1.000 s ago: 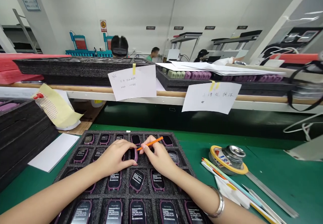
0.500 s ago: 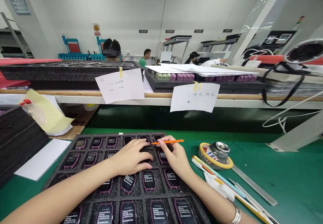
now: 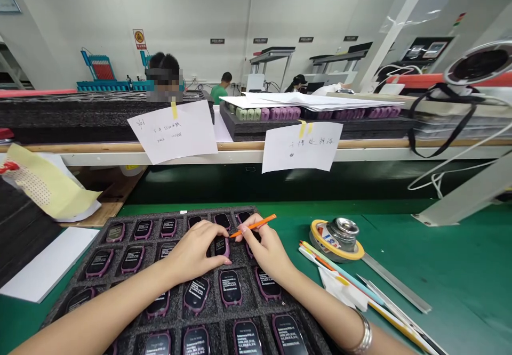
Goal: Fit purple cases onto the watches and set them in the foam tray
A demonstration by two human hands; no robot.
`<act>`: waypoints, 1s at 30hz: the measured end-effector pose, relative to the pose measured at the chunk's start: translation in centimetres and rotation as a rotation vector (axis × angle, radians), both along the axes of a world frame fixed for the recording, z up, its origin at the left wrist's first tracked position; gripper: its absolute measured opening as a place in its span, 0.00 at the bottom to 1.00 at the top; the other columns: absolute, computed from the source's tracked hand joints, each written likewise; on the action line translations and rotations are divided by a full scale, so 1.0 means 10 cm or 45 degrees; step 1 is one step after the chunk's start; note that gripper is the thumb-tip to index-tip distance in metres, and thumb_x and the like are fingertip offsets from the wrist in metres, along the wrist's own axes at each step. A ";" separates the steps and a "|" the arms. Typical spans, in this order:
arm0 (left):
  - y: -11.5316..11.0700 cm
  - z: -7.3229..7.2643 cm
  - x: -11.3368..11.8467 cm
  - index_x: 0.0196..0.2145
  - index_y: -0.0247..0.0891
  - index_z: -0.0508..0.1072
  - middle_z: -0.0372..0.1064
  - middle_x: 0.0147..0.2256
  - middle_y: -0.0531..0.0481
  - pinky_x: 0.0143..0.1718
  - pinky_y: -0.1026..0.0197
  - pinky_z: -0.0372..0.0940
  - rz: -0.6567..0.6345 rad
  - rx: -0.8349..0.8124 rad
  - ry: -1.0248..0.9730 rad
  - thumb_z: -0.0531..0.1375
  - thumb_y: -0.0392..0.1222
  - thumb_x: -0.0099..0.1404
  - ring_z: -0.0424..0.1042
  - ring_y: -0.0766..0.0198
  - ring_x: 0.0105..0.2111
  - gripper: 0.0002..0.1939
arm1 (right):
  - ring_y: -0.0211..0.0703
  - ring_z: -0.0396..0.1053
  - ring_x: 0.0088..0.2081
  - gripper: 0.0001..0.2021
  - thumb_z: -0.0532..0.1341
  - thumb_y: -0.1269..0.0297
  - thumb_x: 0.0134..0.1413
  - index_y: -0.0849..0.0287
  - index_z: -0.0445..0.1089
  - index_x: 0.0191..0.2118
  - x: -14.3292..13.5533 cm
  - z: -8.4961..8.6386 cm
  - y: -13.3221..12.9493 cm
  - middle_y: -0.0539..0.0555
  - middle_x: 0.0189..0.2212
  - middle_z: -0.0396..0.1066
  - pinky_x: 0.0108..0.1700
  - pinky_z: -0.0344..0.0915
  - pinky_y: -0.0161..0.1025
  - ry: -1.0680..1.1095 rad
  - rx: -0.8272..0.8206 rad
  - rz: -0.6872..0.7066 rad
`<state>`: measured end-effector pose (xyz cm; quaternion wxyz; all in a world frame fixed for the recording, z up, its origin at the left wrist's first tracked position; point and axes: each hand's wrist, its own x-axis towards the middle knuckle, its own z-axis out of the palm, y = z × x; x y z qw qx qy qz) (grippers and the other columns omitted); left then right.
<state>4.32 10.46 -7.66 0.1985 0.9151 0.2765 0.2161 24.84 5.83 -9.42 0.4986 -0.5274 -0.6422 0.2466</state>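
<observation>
A black foam tray (image 3: 216, 304) holds rows of purple-rimmed watches, many with white text on their dark screens. One watch (image 3: 222, 245) in the second row sits between the thumb and fingers of my left hand (image 3: 196, 251), which grips it by its edges. My right hand (image 3: 268, 248) pinches a thin orange stick (image 3: 256, 225), its pointed end close to the top of that watch and the left fingertips. The right hand partly covers another watch at the tray's right side.
Right of the tray lie a tape roll with a glass jar (image 3: 338, 237), a steel ruler (image 3: 400, 283) and several pens with a white wrapper. White sheets (image 3: 48, 264) lie at left. Behind stands a shelf (image 3: 240, 155) with foam trays and paper notes; people sit beyond.
The view has shifted slightly right. My left fingers have closed around the watch, which now shows more. The orange stick tilts more steeply, its tip lower and nearer the watch.
</observation>
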 end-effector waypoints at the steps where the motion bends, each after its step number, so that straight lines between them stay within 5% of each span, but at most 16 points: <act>1: 0.00 -0.01 0.00 0.48 0.42 0.69 0.73 0.47 0.46 0.52 0.48 0.68 0.027 -0.021 -0.011 0.69 0.45 0.60 0.71 0.52 0.49 0.21 | 0.50 0.75 0.37 0.10 0.54 0.58 0.66 0.53 0.65 0.32 0.00 -0.01 0.00 0.52 0.28 0.76 0.43 0.66 0.45 -0.008 -0.004 0.011; 30: 0.00 -0.05 0.00 0.48 0.43 0.69 0.73 0.47 0.46 0.53 0.46 0.68 0.100 -0.056 -0.064 0.70 0.46 0.59 0.72 0.51 0.49 0.22 | 0.43 0.73 0.41 0.15 0.58 0.57 0.68 0.60 0.72 0.32 -0.01 -0.01 0.02 0.52 0.35 0.74 0.50 0.68 0.48 -0.139 0.049 0.083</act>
